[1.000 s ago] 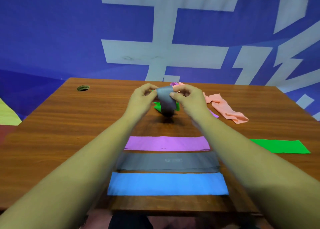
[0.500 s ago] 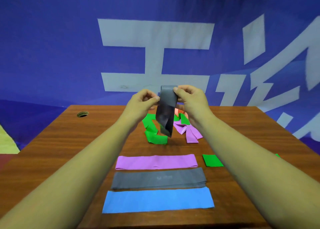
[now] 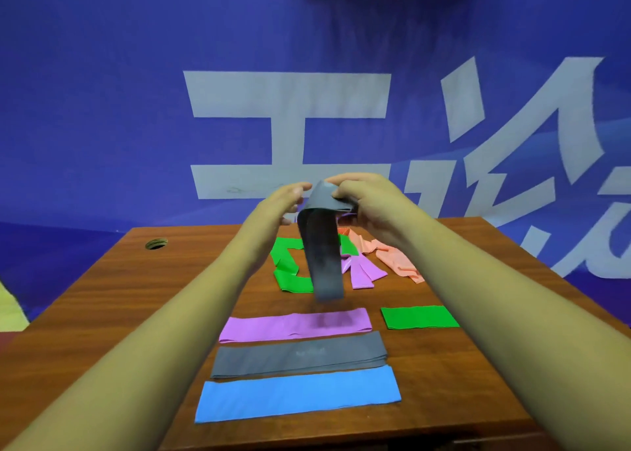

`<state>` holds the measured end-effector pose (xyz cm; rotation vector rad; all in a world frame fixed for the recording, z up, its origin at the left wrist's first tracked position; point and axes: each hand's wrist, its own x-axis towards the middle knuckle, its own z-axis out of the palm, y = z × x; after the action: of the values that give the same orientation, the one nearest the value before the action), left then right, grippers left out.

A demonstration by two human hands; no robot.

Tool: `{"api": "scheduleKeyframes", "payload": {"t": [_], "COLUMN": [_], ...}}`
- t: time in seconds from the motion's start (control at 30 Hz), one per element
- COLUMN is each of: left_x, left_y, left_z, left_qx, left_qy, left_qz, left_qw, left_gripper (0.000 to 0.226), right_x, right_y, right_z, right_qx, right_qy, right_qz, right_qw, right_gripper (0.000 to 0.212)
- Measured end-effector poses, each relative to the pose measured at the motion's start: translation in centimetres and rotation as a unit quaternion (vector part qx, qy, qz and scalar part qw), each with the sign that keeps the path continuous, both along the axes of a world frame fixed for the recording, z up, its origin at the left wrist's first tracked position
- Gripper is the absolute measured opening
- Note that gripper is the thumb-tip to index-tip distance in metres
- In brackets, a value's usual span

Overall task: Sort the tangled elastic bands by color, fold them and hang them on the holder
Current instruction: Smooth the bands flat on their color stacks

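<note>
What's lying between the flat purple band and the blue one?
A flat grey band lies between them, as the head view shows.

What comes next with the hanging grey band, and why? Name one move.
Probably lay the hanging grey band on the flat grey band in the row. The right hand pinches its top, it dangles free above the tangle, and its colour match lies there already.

Table (image 3: 102, 314) bears purple band (image 3: 273, 327), grey band (image 3: 297, 356), blue band (image 3: 297, 394), green band (image 3: 418, 317), tangled pile (image 3: 362, 271).
</note>
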<state>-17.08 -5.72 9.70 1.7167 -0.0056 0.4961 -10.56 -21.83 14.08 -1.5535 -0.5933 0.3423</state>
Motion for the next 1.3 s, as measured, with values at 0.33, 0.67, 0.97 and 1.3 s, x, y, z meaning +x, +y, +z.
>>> {"api": "scheduleKeyframes", "payload": {"t": [0.33, 0.67, 0.97, 1.3], "left_x": [-2.0, -2.9, -4.2, -7.6], "left_y": [-0.9, 0.0, 2.2, 4.5], "left_z": [0.0, -1.2, -3.8, -6.3], "left_qx": [-0.043, 0.164, 0.256, 0.310], "left_qy": [0.059, 0.103, 0.154, 0.150], "left_qz": [-0.109, -0.092, -0.013, 0.007], "left_qw": [0.991, 0.977, 0.954, 0.939], "left_gripper": [0.017, 0.053, 0.037, 0.032], "right_x": [-1.0, -1.6, -0.9, -0.2], "right_y": [-2.2, -2.0, -2.7, -5.0], "right_z": [1.7, 1.3, 1.0, -6.2], "right_qx": [-0.086, -0.038, 0.016, -0.016], "right_qy": [-0.046, -0.034, -0.034, 0.012], "right_qz": [0.057, -0.032, -0.099, -0.150], "right_qw": [0.994, 0.998, 0.994, 0.988], "right_gripper": [0.033, 0.020, 0.022, 0.017]}}
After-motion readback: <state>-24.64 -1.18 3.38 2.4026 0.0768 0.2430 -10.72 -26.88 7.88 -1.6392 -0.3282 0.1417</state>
